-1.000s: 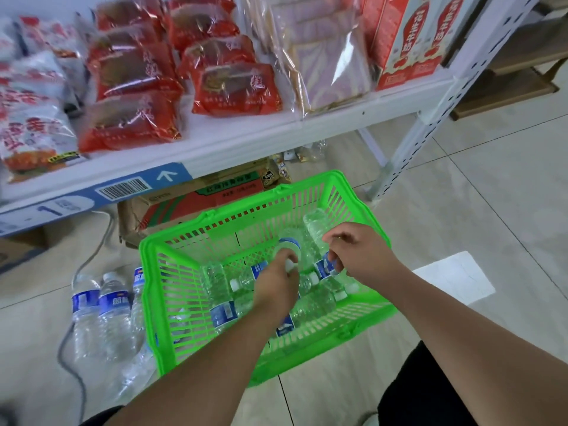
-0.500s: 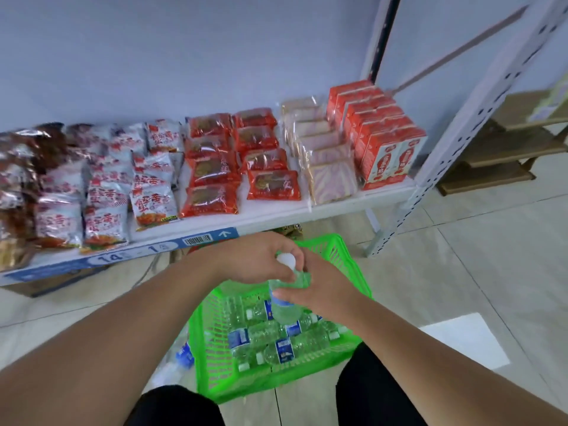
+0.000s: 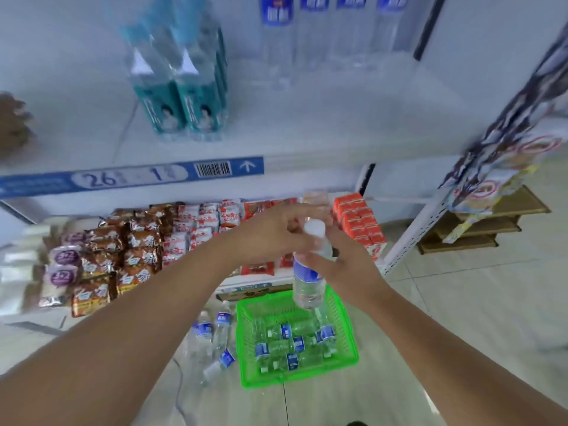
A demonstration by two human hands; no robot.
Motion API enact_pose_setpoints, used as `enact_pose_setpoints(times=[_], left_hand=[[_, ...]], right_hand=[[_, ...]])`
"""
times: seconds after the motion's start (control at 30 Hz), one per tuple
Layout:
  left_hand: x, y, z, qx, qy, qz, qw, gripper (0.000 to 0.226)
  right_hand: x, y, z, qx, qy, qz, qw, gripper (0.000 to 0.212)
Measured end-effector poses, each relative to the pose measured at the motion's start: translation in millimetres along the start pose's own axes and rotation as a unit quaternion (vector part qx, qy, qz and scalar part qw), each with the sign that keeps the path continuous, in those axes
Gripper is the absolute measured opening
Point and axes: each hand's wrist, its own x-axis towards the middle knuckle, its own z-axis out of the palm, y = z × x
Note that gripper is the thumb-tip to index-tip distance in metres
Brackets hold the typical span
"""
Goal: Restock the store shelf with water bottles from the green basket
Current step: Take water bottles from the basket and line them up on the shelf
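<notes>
The clear blue-labelled water bottle [image 3: 308, 281] has risen from the green plastic basket [image 3: 295, 383] toward the white shelf [image 3: 307, 133], fingers of left hand [image 3: 273, 235] and right hand [image 3: 347, 269] clamped on it.

Pale tiled floor [image 3: 479, 305], white wall [image 3: 498, 63], wooden rack [image 3: 488, 224]

both forearms reach forward, right hand [image 3: 344, 269] gripping the bottle [image 3: 307, 284], left hand [image 3: 270, 235] with fingers curled round its cap.

Bright, even indoor light, wide-angle view.
Motion blur is smearing the hanging packets [image 3: 504, 155] at right; edges are bending outward.
</notes>
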Motion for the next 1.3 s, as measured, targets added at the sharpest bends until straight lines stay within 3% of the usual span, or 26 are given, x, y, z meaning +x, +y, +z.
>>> enact_pose_setpoints(times=[0.13,0.2,0.33,0.47,0.53,0.6,0.77,0.87,1.0,1.1,1.3], left_hand=[[-43,44,-19,-0.032,0.144,-0.005,0.989,0.041],[-66,57,-16,-0.036,0.148,-0.012,0.988,0.049],[-94,66,-4,0.03,0.096,-0.004,0.995,0.055],[-103,79,4,0.066,0.199,0.004,0.978,0.076],[-104,85,4,0.044,0.245,0.009,0.969,0.07],[-105,92,-3,0.045,0.237,0.025,0.97,0.063],[-95,119,-31,0.069,0.139,0.067,0.986,0.045],[-72,129,-36,0.08,0.11,0.089,0.987,0.053],[-31,134,-40,0.115,0.14,0.057,0.982,0.054],[18,134,-48,0.164,0.216,0.007,0.963,0.05],[121,121,-59,0.155,0.315,-0.054,0.935,0.063]], right_hand=[[6,-77,-38,0.013,0.022,-0.016,1.0,0.012],[9,-114,-54,0.018,0.031,-0.028,0.999,0.011],[11,-183,-77,0.037,0.036,-0.058,0.997,0.032],[12,-234,-87,0.041,0.077,-0.068,0.994,0.032],[13,-252,-89,0.035,0.094,-0.053,0.994,0.034],[12,-265,-93,0.035,0.073,-0.034,0.996,0.04],[18,-276,-119,0.022,0.004,-0.027,0.999,0.037],[32,-272,-135,0.062,0.006,-0.004,0.998,0.029],[63,-258,-149,0.106,0.048,0.003,0.993,0.028],[102,-243,-161,0.104,0.052,0.015,0.993,0.022],[196,-216,-185,0.106,0.045,0.054,0.992,0.047]])
